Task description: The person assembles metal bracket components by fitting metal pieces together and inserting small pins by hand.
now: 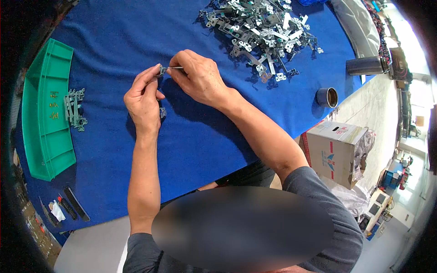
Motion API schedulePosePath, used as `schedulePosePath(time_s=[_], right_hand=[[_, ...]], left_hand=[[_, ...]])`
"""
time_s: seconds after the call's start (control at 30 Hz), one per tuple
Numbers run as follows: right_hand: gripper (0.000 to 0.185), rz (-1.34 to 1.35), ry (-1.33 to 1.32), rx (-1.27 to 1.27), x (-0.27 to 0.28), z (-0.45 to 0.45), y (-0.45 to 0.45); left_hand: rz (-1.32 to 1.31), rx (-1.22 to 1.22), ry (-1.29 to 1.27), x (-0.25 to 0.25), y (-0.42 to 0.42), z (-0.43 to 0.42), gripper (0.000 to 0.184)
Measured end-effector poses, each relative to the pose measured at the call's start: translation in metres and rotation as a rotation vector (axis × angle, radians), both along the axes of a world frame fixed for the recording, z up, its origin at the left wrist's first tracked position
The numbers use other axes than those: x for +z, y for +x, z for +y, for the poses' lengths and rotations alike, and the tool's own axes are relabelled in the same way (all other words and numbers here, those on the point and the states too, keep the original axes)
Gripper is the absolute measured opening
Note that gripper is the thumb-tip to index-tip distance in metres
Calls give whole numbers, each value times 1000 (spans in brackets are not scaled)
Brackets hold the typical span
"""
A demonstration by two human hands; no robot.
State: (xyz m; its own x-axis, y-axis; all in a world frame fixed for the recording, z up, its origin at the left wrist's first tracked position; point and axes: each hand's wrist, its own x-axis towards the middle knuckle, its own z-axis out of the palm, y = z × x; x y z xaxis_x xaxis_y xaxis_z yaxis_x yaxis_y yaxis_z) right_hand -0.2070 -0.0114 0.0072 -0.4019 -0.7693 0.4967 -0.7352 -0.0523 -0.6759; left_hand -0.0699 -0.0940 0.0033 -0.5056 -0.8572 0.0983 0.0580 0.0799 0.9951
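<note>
Between the thumb and fingers of my left hand (144, 98) is a small metal bracket (161, 71). My right hand (199, 78) pinches a thin metal strip (176, 68) whose tip reaches the bracket. Whether the strip is a tool or part of the bracket, I cannot tell. Just right of my left wrist, another small metal piece (163, 112) lies on the blue cloth (200, 141), partly hidden by the hand. A big heap of metal brackets (268, 36) spreads beyond my right hand. To the left, several brackets (75, 109) lie in a row against the green tray (49, 150).
Several small brass-coloured parts (54, 105) lie inside the tray. A black bar (76, 204) and a dark-handled tool (67, 208) rest at the lower left. A grey cup (327, 97) and a dark cylinder (364, 66) are on the right, above a cardboard box (334, 150).
</note>
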Motion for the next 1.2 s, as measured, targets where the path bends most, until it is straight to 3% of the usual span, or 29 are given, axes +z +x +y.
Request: schedulePosePath(time_s=[0.13,0.23,0.3,0.43,0.53,0.7,0.93,1.0,1.13,1.2], right_hand=[[19,25,-16,5,-3,1,-1],[20,104,127,26,-5,1,-5],[20,20,-8,22,-3,0,-3],[23,-94,54,47,4,3,-2],[22,29,101,65,1,2,-6],[28,-164,-27,56,3,-1,0],[27,-31,103,55,1,-1,-5],[27,-158,-40,61,2,-1,-2],[27,-136,-46,42,0,0,-4],[26,-1,147,71,0,1,-9]], left_hand=[[41,0,11,3,1,-1,27],[39,9,11,3,1,-1,26],[27,3,15,0,2,-2,26],[52,12,-31,3,1,0,26],[30,0,-109,3,2,0,27],[45,-5,-50,2,2,-1,28],[37,6,-68,1,2,-1,29],[54,0,-50,1,2,-1,29],[27,5,-78,1,1,-1,29],[36,14,-80,1,1,0,29]])
